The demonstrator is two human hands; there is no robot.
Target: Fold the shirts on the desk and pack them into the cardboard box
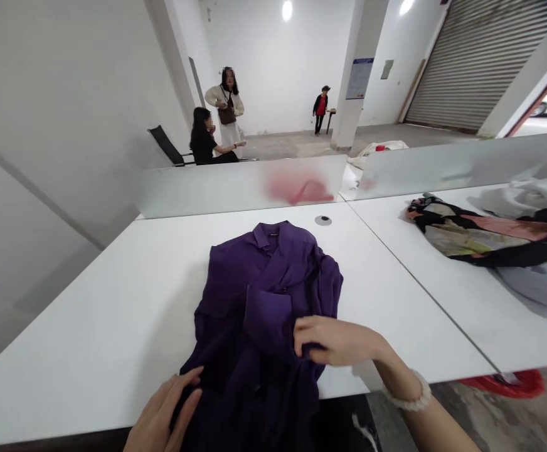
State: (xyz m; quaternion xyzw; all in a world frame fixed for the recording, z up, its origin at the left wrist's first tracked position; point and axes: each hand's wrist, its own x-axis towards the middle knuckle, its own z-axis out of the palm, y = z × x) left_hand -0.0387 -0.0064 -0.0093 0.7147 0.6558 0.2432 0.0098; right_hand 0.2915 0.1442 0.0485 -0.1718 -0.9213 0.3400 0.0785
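A purple collared shirt lies bunched on the white table, its collar toward the far side and its lower part running over the near edge. Its long axis points almost straight away from the person, leaning slightly to the right at the collar end. A doubled-over sleeve lies across the shirt's middle.

The right hand comes in from the right and is the nearer hand to that sleeve. Its fingers are pressed together and curl over the cloth at the sleeve's edge; whether they pinch it cannot be told. A white beaded bracelet circles the wrist. The left hand sits lower, at the near table edge, closer to the shirt's lower part. Its fingers are slightly spread against the cloth, with no clear pinch.

Beyond the collar is a round cable port, then a frosted partition. On the adjoining table to the right, a printed cloth lies in a heap. Past the partition, one person sits and another stands, well apart from the table.
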